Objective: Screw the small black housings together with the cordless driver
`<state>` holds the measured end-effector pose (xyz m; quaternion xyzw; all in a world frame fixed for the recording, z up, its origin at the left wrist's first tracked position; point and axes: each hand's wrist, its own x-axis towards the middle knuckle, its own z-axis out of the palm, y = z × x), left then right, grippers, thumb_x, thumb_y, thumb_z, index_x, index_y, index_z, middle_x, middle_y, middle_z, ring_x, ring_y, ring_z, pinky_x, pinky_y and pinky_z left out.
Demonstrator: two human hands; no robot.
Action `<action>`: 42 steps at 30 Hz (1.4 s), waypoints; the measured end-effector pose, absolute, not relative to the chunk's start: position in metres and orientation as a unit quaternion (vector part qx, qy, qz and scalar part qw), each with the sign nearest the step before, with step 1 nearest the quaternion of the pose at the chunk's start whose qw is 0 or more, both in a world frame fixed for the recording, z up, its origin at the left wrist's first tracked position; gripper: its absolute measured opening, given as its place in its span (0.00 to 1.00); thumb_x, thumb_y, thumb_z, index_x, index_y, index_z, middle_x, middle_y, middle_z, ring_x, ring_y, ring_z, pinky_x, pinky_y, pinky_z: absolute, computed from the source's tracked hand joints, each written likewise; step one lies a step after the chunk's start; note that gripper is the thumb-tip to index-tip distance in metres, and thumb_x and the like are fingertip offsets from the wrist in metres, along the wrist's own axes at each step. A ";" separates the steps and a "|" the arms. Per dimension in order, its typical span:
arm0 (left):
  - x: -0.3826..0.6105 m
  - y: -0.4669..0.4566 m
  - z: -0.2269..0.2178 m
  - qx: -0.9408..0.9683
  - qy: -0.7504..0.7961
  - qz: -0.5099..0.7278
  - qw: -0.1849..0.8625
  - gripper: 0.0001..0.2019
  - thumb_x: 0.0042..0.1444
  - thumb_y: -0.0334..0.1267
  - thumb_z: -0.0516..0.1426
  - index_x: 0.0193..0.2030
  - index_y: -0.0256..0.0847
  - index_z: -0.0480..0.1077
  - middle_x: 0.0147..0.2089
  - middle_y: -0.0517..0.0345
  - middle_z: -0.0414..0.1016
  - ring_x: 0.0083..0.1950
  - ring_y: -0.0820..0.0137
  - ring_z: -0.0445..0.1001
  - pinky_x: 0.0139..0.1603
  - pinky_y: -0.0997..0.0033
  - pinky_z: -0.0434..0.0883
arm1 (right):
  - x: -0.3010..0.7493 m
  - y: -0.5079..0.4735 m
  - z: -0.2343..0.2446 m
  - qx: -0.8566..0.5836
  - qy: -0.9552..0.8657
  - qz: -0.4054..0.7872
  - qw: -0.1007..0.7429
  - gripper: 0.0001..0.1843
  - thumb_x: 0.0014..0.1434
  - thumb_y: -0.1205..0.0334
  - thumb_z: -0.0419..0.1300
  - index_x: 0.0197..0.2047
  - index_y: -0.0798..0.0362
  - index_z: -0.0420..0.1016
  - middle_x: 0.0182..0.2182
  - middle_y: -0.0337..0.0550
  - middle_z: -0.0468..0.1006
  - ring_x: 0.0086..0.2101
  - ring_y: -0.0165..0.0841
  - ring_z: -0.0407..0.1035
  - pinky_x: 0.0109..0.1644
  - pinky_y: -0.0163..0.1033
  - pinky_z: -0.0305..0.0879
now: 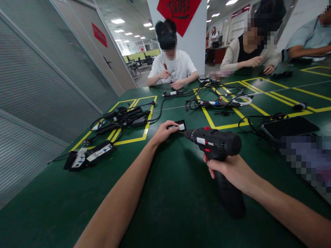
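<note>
My right hand (230,170) is wrapped round the grip of a black cordless drill (216,141) with red buttons, its nose pointing left. The drill's tip meets a small black part with a white label (178,126) lying on the green table (165,206). My left hand (164,131) pinches that small part from its left side and holds it down on the table.
A pile of black adapters and cables (121,119) lies inside a yellow-taped square at left, with a black labelled unit (90,155) nearer. More cables and tools (219,101) lie mid-table, a dark tablet (289,126) at right. Three other people sit along the far edge.
</note>
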<state>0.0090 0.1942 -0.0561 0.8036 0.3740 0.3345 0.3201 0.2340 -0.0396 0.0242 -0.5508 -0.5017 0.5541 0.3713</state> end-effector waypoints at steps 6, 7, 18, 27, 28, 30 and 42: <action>0.010 0.192 -0.053 0.801 0.382 0.327 0.325 0.15 0.51 0.47 0.59 0.42 0.42 0.75 0.49 0.53 0.73 0.52 0.62 0.70 0.59 0.60 0.64 | 0.231 -0.040 0.028 -0.568 -0.492 0.548 0.367 0.05 0.51 0.66 0.58 0.34 0.53 0.71 0.21 0.34 0.71 0.24 0.31 0.67 0.31 0.37 0.61; 0.010 0.191 -0.053 0.801 0.382 0.327 0.324 0.15 0.51 0.47 0.59 0.42 0.42 0.75 0.49 0.54 0.73 0.53 0.62 0.70 0.59 0.60 0.64 | 0.231 -0.040 0.029 -0.569 -0.493 0.548 0.365 0.06 0.51 0.66 0.58 0.35 0.53 0.71 0.21 0.34 0.71 0.24 0.31 0.67 0.31 0.37 0.61; 0.010 0.192 -0.054 0.802 0.380 0.329 0.323 0.15 0.51 0.47 0.59 0.42 0.41 0.76 0.50 0.53 0.72 0.54 0.61 0.69 0.59 0.60 0.63 | 0.228 -0.040 0.026 -0.568 -0.519 0.529 0.357 0.04 0.52 0.66 0.57 0.33 0.53 0.71 0.20 0.34 0.70 0.24 0.30 0.67 0.30 0.37 0.60; 0.010 0.192 -0.054 0.801 0.377 0.332 0.326 0.15 0.51 0.47 0.60 0.42 0.42 0.76 0.50 0.53 0.72 0.54 0.61 0.69 0.59 0.60 0.63 | 0.228 -0.040 0.028 -0.581 -0.511 0.530 0.347 0.05 0.52 0.66 0.57 0.34 0.52 0.71 0.22 0.34 0.72 0.24 0.31 0.68 0.30 0.37 0.61; 0.010 0.192 -0.054 0.800 0.378 0.332 0.327 0.15 0.51 0.47 0.60 0.42 0.42 0.76 0.51 0.53 0.72 0.54 0.61 0.69 0.59 0.60 0.63 | 0.227 -0.040 0.028 -0.580 -0.512 0.530 0.348 0.04 0.52 0.66 0.57 0.34 0.52 0.71 0.22 0.34 0.71 0.25 0.31 0.68 0.30 0.37 0.61; 0.011 0.192 -0.053 0.796 0.387 0.328 0.331 0.15 0.51 0.48 0.60 0.42 0.42 0.76 0.51 0.53 0.72 0.54 0.61 0.69 0.58 0.60 0.64 | 0.227 -0.040 0.028 -0.577 -0.510 0.533 0.350 0.03 0.52 0.66 0.58 0.33 0.52 0.70 0.22 0.35 0.71 0.25 0.30 0.68 0.31 0.37 0.61; 0.012 0.188 -0.051 0.788 0.400 0.320 0.341 0.18 0.51 0.49 0.59 0.45 0.41 0.75 0.45 0.55 0.76 0.47 0.61 0.72 0.53 0.60 0.66 | 0.228 -0.042 0.027 -0.579 -0.498 0.535 0.361 0.10 0.51 0.67 0.58 0.38 0.53 0.73 0.21 0.34 0.71 0.24 0.31 0.67 0.29 0.37 0.60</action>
